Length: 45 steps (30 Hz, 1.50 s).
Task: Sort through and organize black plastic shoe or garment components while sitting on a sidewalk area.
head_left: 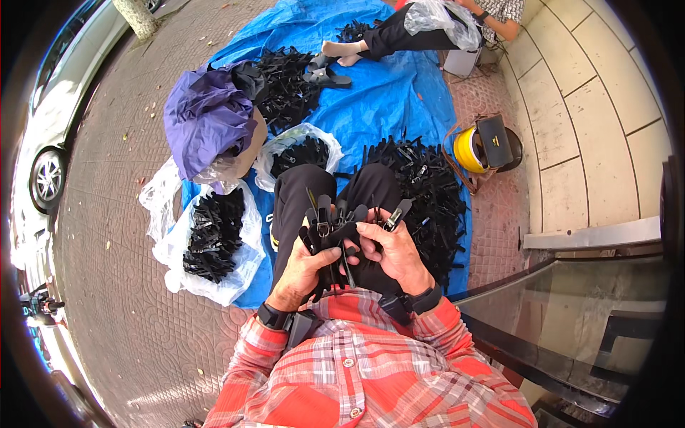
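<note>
Over my lap, my left hand is closed round a bundle of black clip-like pieces with small metal parts, their ends sticking up. Beside it, my right hand is closed too, its thumb pressing at the bundle's right side. Another black clip-like piece with a shiny metal part stands up from the right hand's fingers. The exact kind of piece is too small to tell. Right of my knees lies a large heap of similar black pieces.
A blue tarp covers the ground. Left are a plastic bag of black pieces and a purple cloth bundle. Another heap lies beyond. A person sits opposite. Right stand a yellow container and glass-topped case.
</note>
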Motion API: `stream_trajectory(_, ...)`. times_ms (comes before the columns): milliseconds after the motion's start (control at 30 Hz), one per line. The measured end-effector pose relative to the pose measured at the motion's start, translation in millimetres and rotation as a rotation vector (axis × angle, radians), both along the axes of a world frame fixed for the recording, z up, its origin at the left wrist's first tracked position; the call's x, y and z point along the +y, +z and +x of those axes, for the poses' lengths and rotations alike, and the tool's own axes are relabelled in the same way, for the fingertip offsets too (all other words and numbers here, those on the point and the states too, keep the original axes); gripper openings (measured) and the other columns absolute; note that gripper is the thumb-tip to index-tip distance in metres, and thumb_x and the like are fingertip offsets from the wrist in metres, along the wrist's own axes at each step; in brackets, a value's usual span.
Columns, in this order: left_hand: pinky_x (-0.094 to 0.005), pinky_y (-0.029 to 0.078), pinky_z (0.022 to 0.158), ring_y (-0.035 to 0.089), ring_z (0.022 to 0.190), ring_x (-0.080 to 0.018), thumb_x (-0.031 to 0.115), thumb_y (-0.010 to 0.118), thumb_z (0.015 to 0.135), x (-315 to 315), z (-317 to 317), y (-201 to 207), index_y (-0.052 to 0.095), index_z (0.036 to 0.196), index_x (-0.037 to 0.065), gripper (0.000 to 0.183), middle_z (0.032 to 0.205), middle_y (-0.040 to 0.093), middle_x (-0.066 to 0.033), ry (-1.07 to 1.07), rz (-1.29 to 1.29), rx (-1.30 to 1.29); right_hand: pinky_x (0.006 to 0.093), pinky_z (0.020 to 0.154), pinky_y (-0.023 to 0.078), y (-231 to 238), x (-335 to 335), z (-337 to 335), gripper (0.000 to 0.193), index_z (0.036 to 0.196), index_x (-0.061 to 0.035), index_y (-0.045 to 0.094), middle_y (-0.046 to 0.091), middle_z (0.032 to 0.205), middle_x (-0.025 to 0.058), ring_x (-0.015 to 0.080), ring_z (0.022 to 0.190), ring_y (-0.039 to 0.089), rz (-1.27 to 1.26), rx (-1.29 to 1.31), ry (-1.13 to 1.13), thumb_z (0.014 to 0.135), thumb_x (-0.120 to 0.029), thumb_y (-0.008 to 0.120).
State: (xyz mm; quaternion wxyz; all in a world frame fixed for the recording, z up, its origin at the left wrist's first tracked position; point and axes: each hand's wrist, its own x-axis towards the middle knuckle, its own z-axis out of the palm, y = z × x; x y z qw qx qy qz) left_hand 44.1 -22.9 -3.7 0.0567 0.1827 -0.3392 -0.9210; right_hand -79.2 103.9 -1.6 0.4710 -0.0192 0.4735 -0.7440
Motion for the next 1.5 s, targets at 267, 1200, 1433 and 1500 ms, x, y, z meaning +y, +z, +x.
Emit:
stream_trajectory(267, -0.0305, 0.055, 0.063, 0.065, 0.079, -0.0234, 0.000, 0.058, 0.082, 1.3, -5.0, -7.0, 0.031, 0.128, 0.004, 0.053, 0.095, 0.060, -0.0132, 0.002, -0.135, 0.016, 0.0199, 0.040, 0.035, 5.4, 4.3, -9.9, 0.013, 0.087, -0.0049, 0.056, 0.060, 0.071, 0.0088, 0.0110, 0.055, 0.053, -0.122, -0.001, -0.064, 0.090, -0.016, 0.049)
stream_trajectory(1200, -0.0336, 0.053, 0.067, 0.062, 0.092, -0.0281, 0.010, 0.054, 0.083, 1.6, -6.4, -16.7, 0.045, 0.121, -0.003, 0.042, 0.113, 0.056, -0.0254, -0.064, 0.075, -0.007, 0.0300, 0.057, 0.044, -9.0, 18.4, -29.5, 0.017, 0.101, -0.0058, 0.054, 0.054, 0.073, 0.0050, 0.0156, 0.062, 0.054, -0.364, -0.289, -0.251, 0.085, -0.012, 0.054)
stream_trajectory(1433, -0.0364, 0.054, 0.067, 0.062, 0.086, -0.0260, 0.008, 0.065, 0.080, 0.8, -3.5, -24.2, 0.042, 0.128, 0.003, 0.053, 0.098, 0.057, -0.0114, -0.044, 0.170, -0.031, 0.0196, 0.039, 0.028, -2.3, 4.2, -7.3, 0.016, 0.090, -0.0051, 0.059, 0.040, 0.055, -0.0070, 0.0033, 0.044, 0.037, 0.101, -0.107, 0.073, 0.084, -0.018, 0.066)
stream_trajectory(1500, -0.0361, 0.054, 0.067, 0.062, 0.085, -0.0256, 0.009, 0.065, 0.080, 2.2, -4.2, -20.4, 0.042, 0.128, 0.004, 0.054, 0.098, 0.058, -0.0111, -0.027, 0.162, -0.037, 0.0199, 0.037, 0.026, -8.6, 0.1, -0.8, 0.017, 0.085, -0.0087, 0.060, 0.044, 0.057, -0.0063, 0.0029, 0.042, 0.037, 0.103, -0.094, 0.080, 0.084, -0.024, 0.067)
